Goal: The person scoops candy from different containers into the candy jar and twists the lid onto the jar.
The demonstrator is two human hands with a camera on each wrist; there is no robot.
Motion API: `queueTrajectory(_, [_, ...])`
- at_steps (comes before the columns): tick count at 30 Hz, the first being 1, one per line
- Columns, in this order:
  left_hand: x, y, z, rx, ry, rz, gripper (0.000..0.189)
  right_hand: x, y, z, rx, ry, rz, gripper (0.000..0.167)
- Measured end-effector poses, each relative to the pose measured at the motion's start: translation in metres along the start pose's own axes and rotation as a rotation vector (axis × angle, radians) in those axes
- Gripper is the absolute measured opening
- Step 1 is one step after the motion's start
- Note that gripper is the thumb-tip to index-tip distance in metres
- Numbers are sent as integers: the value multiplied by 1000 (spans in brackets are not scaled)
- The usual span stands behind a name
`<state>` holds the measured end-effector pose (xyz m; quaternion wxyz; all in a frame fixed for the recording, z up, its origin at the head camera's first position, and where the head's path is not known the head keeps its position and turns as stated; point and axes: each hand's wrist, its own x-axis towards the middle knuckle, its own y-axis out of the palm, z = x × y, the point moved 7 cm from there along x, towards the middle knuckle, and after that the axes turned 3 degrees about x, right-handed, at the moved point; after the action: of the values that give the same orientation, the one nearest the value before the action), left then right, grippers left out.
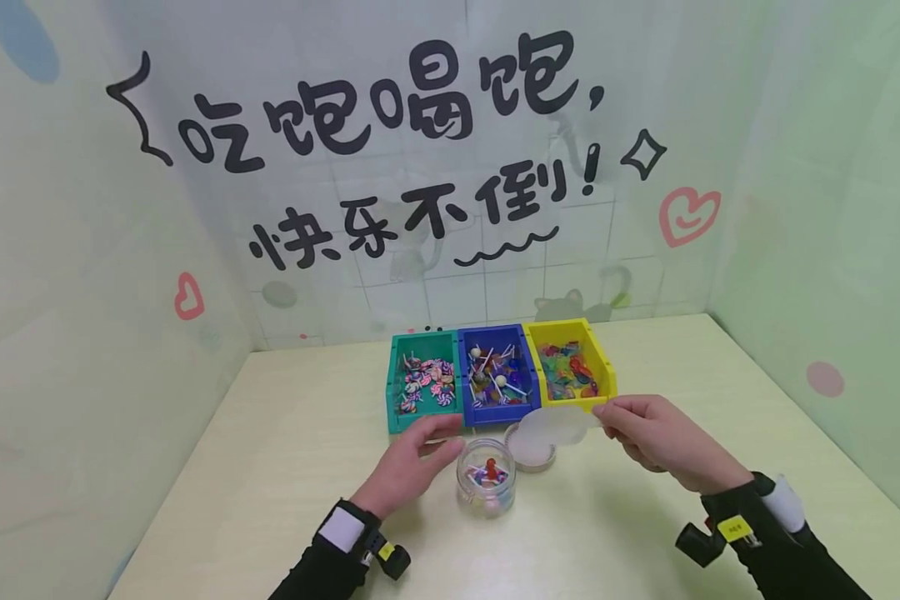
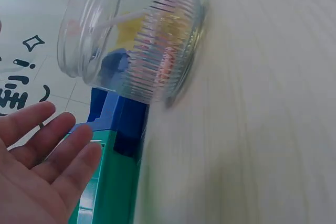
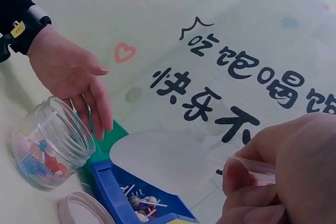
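My right hand (image 1: 667, 442) pinches the handle of a whitish translucent scoop (image 3: 157, 158), whose bowl hovers over a round lid (image 1: 534, 458) and carries nothing visible. A clear ribbed glass jar (image 1: 486, 492) stands upright and uncovered, with lollipops and other candies inside. Beside the jar, my left hand (image 1: 408, 471) has its fingers loosely extended. In the left wrist view those fingers are apart from the jar (image 2: 131, 40) and hold nothing. The lid lies on the table just right of the jar.
Behind the jar three bins stand side by side: a green one (image 1: 425, 422) with swirl candies, a blue one (image 1: 504, 414) with lollipops and a yellow one (image 1: 606, 375) with wrapped candies. The pale table (image 1: 307, 417) ends at a printed curtain (image 1: 435, 292).
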<state>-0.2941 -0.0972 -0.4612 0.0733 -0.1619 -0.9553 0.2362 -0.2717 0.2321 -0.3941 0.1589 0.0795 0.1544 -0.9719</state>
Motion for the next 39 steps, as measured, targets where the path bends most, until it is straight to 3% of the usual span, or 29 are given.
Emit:
queueTrajectory(8, [4, -41, -8, 66, 70, -273, 45, 1, -16, -6, 25, -13, -66, 38])
queueTrajectory(14, [14, -70, -1, 80, 14, -372, 51, 5, -32, -13, 29, -24, -116, 41])
queueTrajectory(20, [22, -89, 16, 167, -78, -490, 60, 14, -52, -23, 14, 4, -193, 41])
queueTrajectory(23, [26, -93, 29, 211, -140, -503, 67, 20, -59, -26, -6, 5, -221, 41])
queueTrajectory(28, [32, -90, 50, 217, -225, -455, 71, 29, -65, -29, -53, 14, -238, 42])
queueTrajectory(32, [34, -87, 58, 207, -218, -431, 68, 35, -65, -29, -75, 23, -246, 43])
queueTrajectory(39, [34, -84, 59, 218, -194, -426, 57, 42, -64, -26, -140, 29, -268, 41])
